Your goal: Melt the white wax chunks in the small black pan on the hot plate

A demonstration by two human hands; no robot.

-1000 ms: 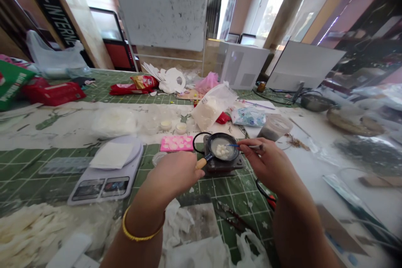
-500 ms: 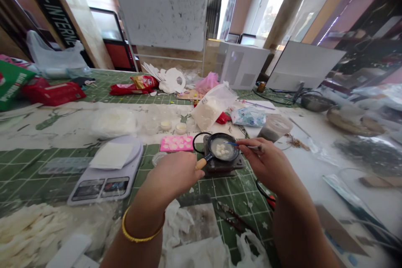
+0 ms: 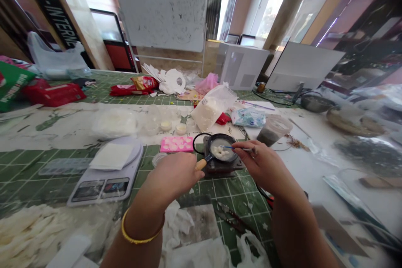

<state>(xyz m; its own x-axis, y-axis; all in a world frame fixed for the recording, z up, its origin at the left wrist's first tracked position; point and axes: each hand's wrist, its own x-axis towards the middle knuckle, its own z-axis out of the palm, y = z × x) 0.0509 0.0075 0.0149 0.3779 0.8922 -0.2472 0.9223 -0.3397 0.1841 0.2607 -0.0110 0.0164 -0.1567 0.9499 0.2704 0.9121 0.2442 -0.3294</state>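
A small black frying pan (image 3: pixel 236 141) rests on a dark hot plate (image 3: pixel 220 170). Cloudy liquid and several soft white lumps (image 3: pixel 220 151) lie in it. My left hand (image 3: pixel 176 174) is wrapped round the pan's wooden handle (image 3: pixel 201 164). From the right, my right hand (image 3: pixel 256 159) pinches a thin blue stick (image 3: pixel 228 147), its tip among the lumps. The stick's other end is partly hidden by my fingers. Left of the pan is a pink silicone mold (image 3: pixel 176 144) with white-filled cavities.
A kitchen scale (image 3: pixel 116 176) bearing white paper stands at left. Scissors (image 3: pixel 230 217) and crumpled tissue (image 3: pixel 179 222) lie in front of the hot plate. Behind are a bag of pale granules (image 3: pixel 210 111) and small cups (image 3: pixel 181 129). A plastic tub (image 3: pixel 273 130) stands at right.
My right hand has moved slightly left, carrying the stick's tip further into the pan. The white lumps have shifted and look more clumped. My left hand keeps its grip on the handle.
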